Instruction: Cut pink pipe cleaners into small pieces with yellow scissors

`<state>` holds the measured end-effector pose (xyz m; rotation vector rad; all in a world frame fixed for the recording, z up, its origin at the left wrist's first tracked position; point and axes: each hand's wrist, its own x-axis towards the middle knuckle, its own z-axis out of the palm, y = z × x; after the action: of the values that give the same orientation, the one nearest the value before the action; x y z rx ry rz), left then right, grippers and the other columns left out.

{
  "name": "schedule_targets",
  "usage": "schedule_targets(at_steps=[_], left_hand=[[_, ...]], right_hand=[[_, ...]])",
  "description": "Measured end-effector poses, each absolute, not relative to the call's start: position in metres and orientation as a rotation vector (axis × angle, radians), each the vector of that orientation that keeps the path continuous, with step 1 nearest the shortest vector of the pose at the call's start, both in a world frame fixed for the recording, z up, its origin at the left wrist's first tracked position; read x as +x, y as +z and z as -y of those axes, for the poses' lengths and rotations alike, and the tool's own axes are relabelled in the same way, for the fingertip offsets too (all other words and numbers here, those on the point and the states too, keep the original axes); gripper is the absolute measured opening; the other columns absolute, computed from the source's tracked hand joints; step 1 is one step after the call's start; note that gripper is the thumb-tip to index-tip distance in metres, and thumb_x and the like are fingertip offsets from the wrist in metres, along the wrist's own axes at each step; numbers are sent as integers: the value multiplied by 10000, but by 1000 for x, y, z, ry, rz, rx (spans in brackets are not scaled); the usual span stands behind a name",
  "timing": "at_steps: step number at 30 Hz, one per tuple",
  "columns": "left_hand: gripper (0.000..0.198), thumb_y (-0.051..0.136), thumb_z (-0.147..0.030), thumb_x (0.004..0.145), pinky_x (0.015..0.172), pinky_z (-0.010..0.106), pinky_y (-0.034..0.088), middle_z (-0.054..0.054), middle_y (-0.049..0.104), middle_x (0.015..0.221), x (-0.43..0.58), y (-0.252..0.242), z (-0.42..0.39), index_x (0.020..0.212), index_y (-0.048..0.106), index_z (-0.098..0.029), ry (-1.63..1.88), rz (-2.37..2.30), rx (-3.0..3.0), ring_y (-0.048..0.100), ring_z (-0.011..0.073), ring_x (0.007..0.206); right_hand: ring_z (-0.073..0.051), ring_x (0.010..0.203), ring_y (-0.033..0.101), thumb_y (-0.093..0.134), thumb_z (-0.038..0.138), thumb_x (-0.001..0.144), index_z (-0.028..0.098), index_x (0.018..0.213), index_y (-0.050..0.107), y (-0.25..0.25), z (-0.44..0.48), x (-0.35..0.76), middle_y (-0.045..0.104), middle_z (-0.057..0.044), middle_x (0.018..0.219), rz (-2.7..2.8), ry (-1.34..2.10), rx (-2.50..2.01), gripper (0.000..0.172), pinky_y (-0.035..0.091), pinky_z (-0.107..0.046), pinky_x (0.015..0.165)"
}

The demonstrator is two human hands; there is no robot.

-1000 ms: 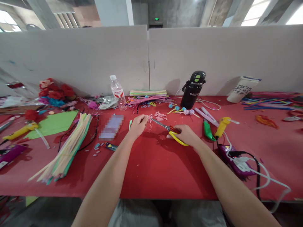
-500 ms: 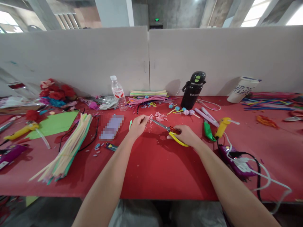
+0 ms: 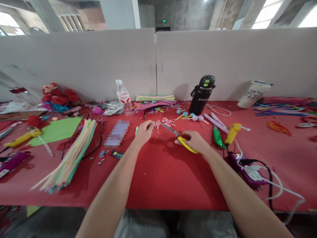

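My right hand (image 3: 192,140) is wrapped round the handles of scissors (image 3: 183,142) with yellow and red grips. Their blades point up and left, toward a pile of short pink pieces (image 3: 168,122) on the red table (image 3: 158,178). To the left, my left hand (image 3: 146,130) is closed in a pinch beside the blade tips. Whatever its fingertips hold is too small to make out. Pink scraps lie just right of those fingertips.
Behind the hands stand a clear bottle (image 3: 124,99) and a black flask (image 3: 201,96). A pipe-cleaner bundle (image 3: 71,155) and a blurred-out flat object (image 3: 117,133) lie left. On the right are a yellow glue gun (image 3: 232,133) and a purple power strip (image 3: 247,172) with cables.
The scissor blades have shifted slightly right, a little farther from my left fingertips. My left hand has hardly moved.
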<state>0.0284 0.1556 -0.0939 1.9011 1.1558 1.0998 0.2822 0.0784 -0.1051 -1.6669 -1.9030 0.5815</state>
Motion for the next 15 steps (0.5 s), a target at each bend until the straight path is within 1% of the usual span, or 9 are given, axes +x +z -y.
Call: schedule_targets(at_steps=[4, 8, 15], left_hand=[[335, 435, -455, 863, 595, 229, 374, 0, 531, 641, 28, -93, -155, 728, 546, -169, 1104, -1165, 1938, 477, 119, 610], [326, 431, -438, 870, 588, 226, 374, -4, 525, 631, 28, -91, -153, 746, 559, -166, 1097, -1158, 1947, 476, 119, 612], [318, 432, -423, 878, 573, 225, 361, -14, 505, 616, 29, -92, -152, 739, 555, -165, 1097, -1130, 1939, 468, 108, 585]], right_hand=[[-102, 560, 325, 653, 645, 634, 173, 650, 525, -105, -78, 282, 395, 37, 602, 1906, 587, -1667, 489, 228, -239, 494], [-101, 552, 320, 660, 650, 615, 175, 622, 503, -106, -78, 282, 385, 39, 584, 1915, 620, -1671, 501, 225, -236, 486], [-101, 557, 312, 653, 646, 626, 178, 617, 487, -108, -79, 283, 371, 42, 587, 1933, 613, -1656, 496, 223, -232, 481]])
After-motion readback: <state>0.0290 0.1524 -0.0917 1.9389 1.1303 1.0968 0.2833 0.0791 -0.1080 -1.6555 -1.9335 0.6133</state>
